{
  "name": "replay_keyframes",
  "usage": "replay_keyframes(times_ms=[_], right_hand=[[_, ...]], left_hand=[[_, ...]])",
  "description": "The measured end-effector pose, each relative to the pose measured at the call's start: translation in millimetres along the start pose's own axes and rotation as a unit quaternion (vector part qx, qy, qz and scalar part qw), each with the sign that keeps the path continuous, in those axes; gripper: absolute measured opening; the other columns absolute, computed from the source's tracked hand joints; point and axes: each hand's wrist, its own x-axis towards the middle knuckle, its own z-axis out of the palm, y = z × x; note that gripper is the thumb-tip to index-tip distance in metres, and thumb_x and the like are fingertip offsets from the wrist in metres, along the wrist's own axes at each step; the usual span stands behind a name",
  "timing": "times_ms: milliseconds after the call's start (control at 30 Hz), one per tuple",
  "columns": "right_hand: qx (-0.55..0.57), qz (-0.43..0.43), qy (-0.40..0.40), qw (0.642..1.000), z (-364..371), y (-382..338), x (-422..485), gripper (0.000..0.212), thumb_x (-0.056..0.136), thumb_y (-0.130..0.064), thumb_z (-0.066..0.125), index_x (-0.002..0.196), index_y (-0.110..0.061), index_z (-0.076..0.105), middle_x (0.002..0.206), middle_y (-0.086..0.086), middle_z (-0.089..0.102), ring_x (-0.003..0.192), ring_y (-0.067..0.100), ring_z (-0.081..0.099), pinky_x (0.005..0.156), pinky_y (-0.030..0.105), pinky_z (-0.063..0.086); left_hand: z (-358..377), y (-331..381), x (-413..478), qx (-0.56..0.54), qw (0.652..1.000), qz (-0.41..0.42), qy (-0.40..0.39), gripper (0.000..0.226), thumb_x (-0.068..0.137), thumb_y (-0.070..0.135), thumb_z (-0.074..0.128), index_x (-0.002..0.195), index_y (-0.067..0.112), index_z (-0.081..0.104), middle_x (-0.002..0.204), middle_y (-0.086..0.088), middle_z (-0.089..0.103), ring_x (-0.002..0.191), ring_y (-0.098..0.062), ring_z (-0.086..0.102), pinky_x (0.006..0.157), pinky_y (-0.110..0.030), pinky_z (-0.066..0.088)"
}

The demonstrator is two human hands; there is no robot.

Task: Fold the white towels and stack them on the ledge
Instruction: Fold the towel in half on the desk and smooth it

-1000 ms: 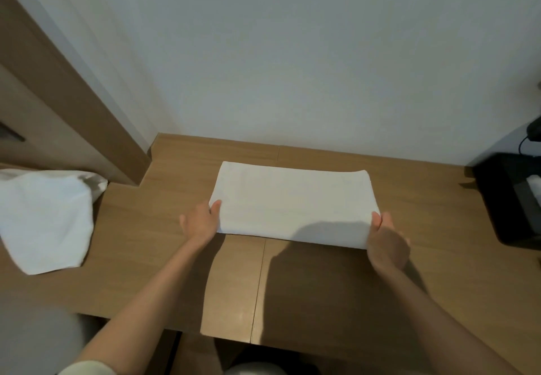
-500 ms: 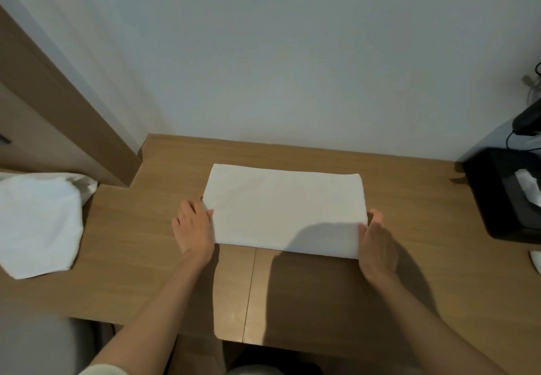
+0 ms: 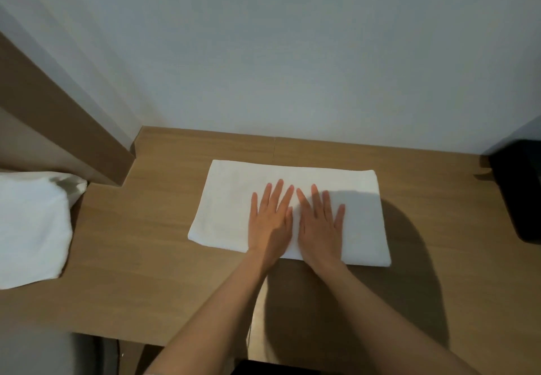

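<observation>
Pressing, seemingly, the folded towel [image 3: 228,199] — left hand [image 3: 270,223], right hand [image 3: 320,226] flat.

Second towel [image 3: 29,228], black object [image 3: 519,196] — cropped by edges.

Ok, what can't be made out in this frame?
Head view only.
The folded towel: middle covered by the left hand and right hand lying flat on it; number of folds unclear.
The second white towel: cut off by the left edge, full shape hidden.
The black object: cut off by the right edge, too dark to identify.
</observation>
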Motion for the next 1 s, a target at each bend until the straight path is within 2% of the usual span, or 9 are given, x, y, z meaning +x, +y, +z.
replay_keyframes(times_ms=[133, 233, 400, 500, 633, 733, 867, 1000], right_hand=[[0.002, -0.009, 0.021, 1.0, 2, 14, -5, 0.057, 0.098, -0.051, 0.012, 0.147, -0.041, -0.015, 0.159, -0.006, -0.018, 0.145, 0.017, -0.019, 0.114, 0.043, -0.019], [0.02, -0.016, 0.02, 0.999, -3, 31, -8, 0.055, 0.097, -0.053, 0.009, 0.144, -0.045, -0.017, 0.159, -0.007, -0.016, 0.145, 0.016, -0.019, 0.116, 0.042, -0.017], [0.017, 0.023, 0.032, 0.999, -11, 66, -16, 0.056, 0.094, -0.053, 0.008, 0.147, -0.043, -0.009, 0.16, -0.004, -0.012, 0.146, 0.016, -0.016, 0.118, 0.039, -0.012], [0.013, 0.033, 0.023, 0.999, -13, 73, -17, 0.058, 0.096, -0.052, 0.009, 0.149, -0.038, -0.008, 0.16, 0.0, -0.014, 0.145, 0.018, -0.019, 0.118, 0.038, -0.012], [0.016, 0.056, 0.007, 0.998, -16, 65, -15, 0.057, 0.1, -0.046, 0.014, 0.15, -0.033, -0.011, 0.159, 0.001, -0.018, 0.145, 0.02, -0.02, 0.118, 0.04, -0.013], [0.028, 0.031, 0.028, 0.999, -21, 46, -7, 0.058, 0.102, -0.038, 0.02, 0.151, -0.028, -0.009, 0.16, 0.0, -0.012, 0.146, 0.019, -0.017, 0.117, 0.039, -0.016], [0.017, -0.034, 0.027, 0.999, -22, 8, 19, 0.058, 0.102, -0.037, 0.021, 0.152, -0.026, -0.007, 0.16, -0.002, -0.011, 0.146, 0.018, -0.016, 0.114, 0.039, -0.019], [0.0, -0.041, -0.001, 0.999, -10, -10, 37, 0.056, 0.102, -0.039, 0.018, 0.152, -0.028, -0.006, 0.16, -0.003, -0.011, 0.146, 0.019, -0.016, 0.117, 0.043, -0.013]], left_hand=[[1, -34, -4, 0.015, 1.0, -0.019, 0.008, 0.057, 0.096, 0.055, 0.005, 0.148, 0.038, -0.009, 0.158, 0.007, -0.015, 0.145, -0.014, -0.017, 0.116, -0.035, -0.018], [-8, -70, -8, 0.011, 0.999, -0.05, 0.013, 0.063, 0.092, 0.057, 0.003, 0.149, 0.034, -0.012, 0.157, 0.006, -0.019, 0.144, -0.011, -0.021, 0.114, -0.03, -0.021], [-19, -108, -14, 0.01, 0.998, -0.062, -0.003, 0.067, 0.092, 0.059, -0.004, 0.147, 0.024, -0.02, 0.155, 0.002, -0.028, 0.141, -0.012, -0.027, 0.116, -0.031, -0.014], [-21, -110, -15, -0.024, 0.997, -0.07, -0.009, 0.073, 0.09, 0.06, 0.001, 0.146, 0.019, -0.021, 0.155, 0.001, -0.025, 0.142, -0.01, -0.024, 0.116, -0.029, -0.012], [-26, -101, -13, -0.028, 0.996, -0.089, 0.008, 0.072, 0.095, 0.055, 0.008, 0.149, 0.012, -0.012, 0.158, -0.002, -0.017, 0.144, -0.012, -0.018, 0.116, -0.027, -0.014], [-28, -78, -5, -0.038, 0.997, -0.045, 0.052, 0.065, 0.1, 0.046, 0.012, 0.15, 0.011, -0.008, 0.155, 0.0, -0.018, 0.142, -0.01, -0.019, 0.113, -0.024, -0.019], [-18, -29, 21, -0.057, 0.996, 0.057, 0.026, 0.057, 0.103, 0.033, 0.021, 0.152, 0.014, -0.002, 0.159, -0.001, -0.008, 0.146, -0.015, -0.01, 0.115, -0.027, -0.013], [-5, -16, 31, -0.045, 0.997, 0.064, 0.02, 0.056, 0.102, 0.037, 0.024, 0.152, 0.02, 0.008, 0.16, 0.001, 0.003, 0.148, -0.015, -0.002, 0.115, -0.028, -0.014]])
